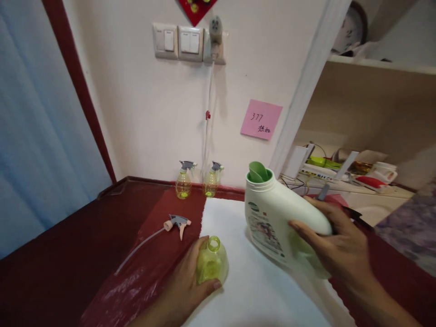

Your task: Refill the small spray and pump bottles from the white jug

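Head view: a left hand (185, 278) is wrapped around a bottle (211, 263) of clear yellow-green material, thumb at its near side, at the left edge of a white sheet (226, 222) with a finely jagged border. The bottle's round mouth is uncovered and faces up. To its right, just apart, a right hand (344, 245) grips the sloping back of one pale green jug (272, 213), smooth and rounded, with a green insert (258, 172) in its ringed neck. Its front carries a picture and lines of print too small to read; whether its base touches the sheet cannot be told. Left of the bottle, one loose spray head (176, 222), grey and peach with a long thin tube, lies on crinkled, glossy red film (136, 272) over a dark red table (51, 222). Farther back, two spray bottles, one at left (184, 185) and one at right (210, 185), stand upright near the wall, ribbed and yellowish, each topped by a grey head. On the wall, one pink note (262, 119) reads "377" above handwritten Chinese characters. Higher up are two switch plates, left (165, 41) and right (190, 43), with two rockers apiece, and one plug (215, 29) beside them. At far right, a round clock (350, 29) shows a "2" on a shelf.
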Demonstrator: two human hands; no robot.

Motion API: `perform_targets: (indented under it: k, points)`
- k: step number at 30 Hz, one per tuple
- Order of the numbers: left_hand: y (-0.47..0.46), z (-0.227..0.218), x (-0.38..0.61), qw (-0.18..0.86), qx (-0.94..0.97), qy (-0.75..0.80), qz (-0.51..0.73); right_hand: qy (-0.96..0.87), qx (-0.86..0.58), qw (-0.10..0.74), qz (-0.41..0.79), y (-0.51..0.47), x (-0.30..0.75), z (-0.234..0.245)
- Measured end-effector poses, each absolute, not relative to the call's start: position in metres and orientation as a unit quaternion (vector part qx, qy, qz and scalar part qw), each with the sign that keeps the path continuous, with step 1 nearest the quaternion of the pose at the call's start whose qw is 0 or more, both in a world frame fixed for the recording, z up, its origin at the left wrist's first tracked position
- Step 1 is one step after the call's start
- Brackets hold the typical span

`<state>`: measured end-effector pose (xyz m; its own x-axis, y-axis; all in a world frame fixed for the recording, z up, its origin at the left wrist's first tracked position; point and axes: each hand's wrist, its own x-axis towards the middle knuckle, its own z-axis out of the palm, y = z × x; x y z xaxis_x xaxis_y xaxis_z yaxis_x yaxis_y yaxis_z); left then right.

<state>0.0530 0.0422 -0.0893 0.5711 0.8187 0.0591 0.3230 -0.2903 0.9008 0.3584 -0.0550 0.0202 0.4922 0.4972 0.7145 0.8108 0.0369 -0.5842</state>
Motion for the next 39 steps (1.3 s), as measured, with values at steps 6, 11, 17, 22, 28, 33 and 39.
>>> perform_targets:
  k: [6,11,17,22,28,33,39]
  points:
    - [0.044,-0.091,0.051,0.467,0.75,0.386,0.266,-0.462,-0.623,0.627,-0.074,-0.014,0.344,0.006]
    - [0.045,-0.091,0.05,0.464,0.751,0.387,0.266,-0.448,-0.617,0.645,-0.047,0.009,0.341,-0.004]
    - [0.045,-0.088,0.051,0.459,0.742,0.4,0.281,-0.428,-0.637,0.64,-0.033,0.011,0.352,-0.011]
    - [0.044,-0.087,0.051,0.462,0.746,0.388,0.282,-0.443,-0.662,0.604,-0.023,0.002,0.362,-0.01]
    - [0.044,-0.069,0.055,0.529,0.686,0.365,0.34,-0.468,-0.651,0.587,-0.11,-0.018,0.361,0.001]
    - [0.046,-0.051,0.056,0.571,0.637,0.361,0.37,-0.465,-0.598,0.627,-0.18,-0.046,0.343,0.012]
    - [0.047,-0.041,0.058,0.559,0.645,0.36,0.376,-0.554,-0.572,0.601,-0.072,-0.058,0.303,-0.001]
